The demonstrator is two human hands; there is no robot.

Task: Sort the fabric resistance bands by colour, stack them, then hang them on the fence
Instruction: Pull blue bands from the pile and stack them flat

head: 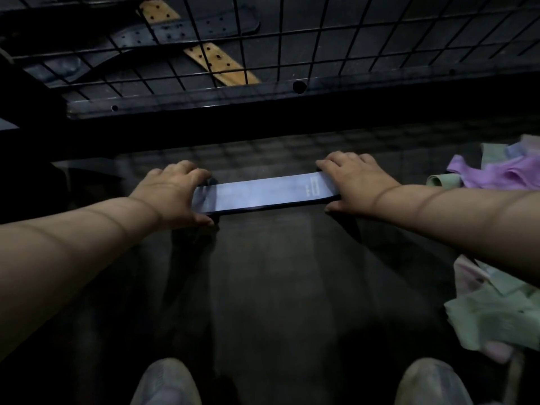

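Observation:
A pale blue fabric band [263, 194] lies flat on the dark floor in the middle of the view, stretched left to right. My left hand [172, 194] grips its left end, fingers curled over the top edge and thumb at the near edge. My right hand [350, 182] grips its right end the same way, beside a small label. A loose heap of purple bands [496, 173] and green bands [493, 314] lies at the right edge. The wire fence [292, 39] stands just beyond the blue band.
Behind the fence mesh lie dark leather belts [175, 27] and a tan perforated belt [222, 65]. A dark metal base rail [204, 97] runs along the fence foot. My two knees [166, 381] show at the bottom edge. Dark floor lies between knees and band.

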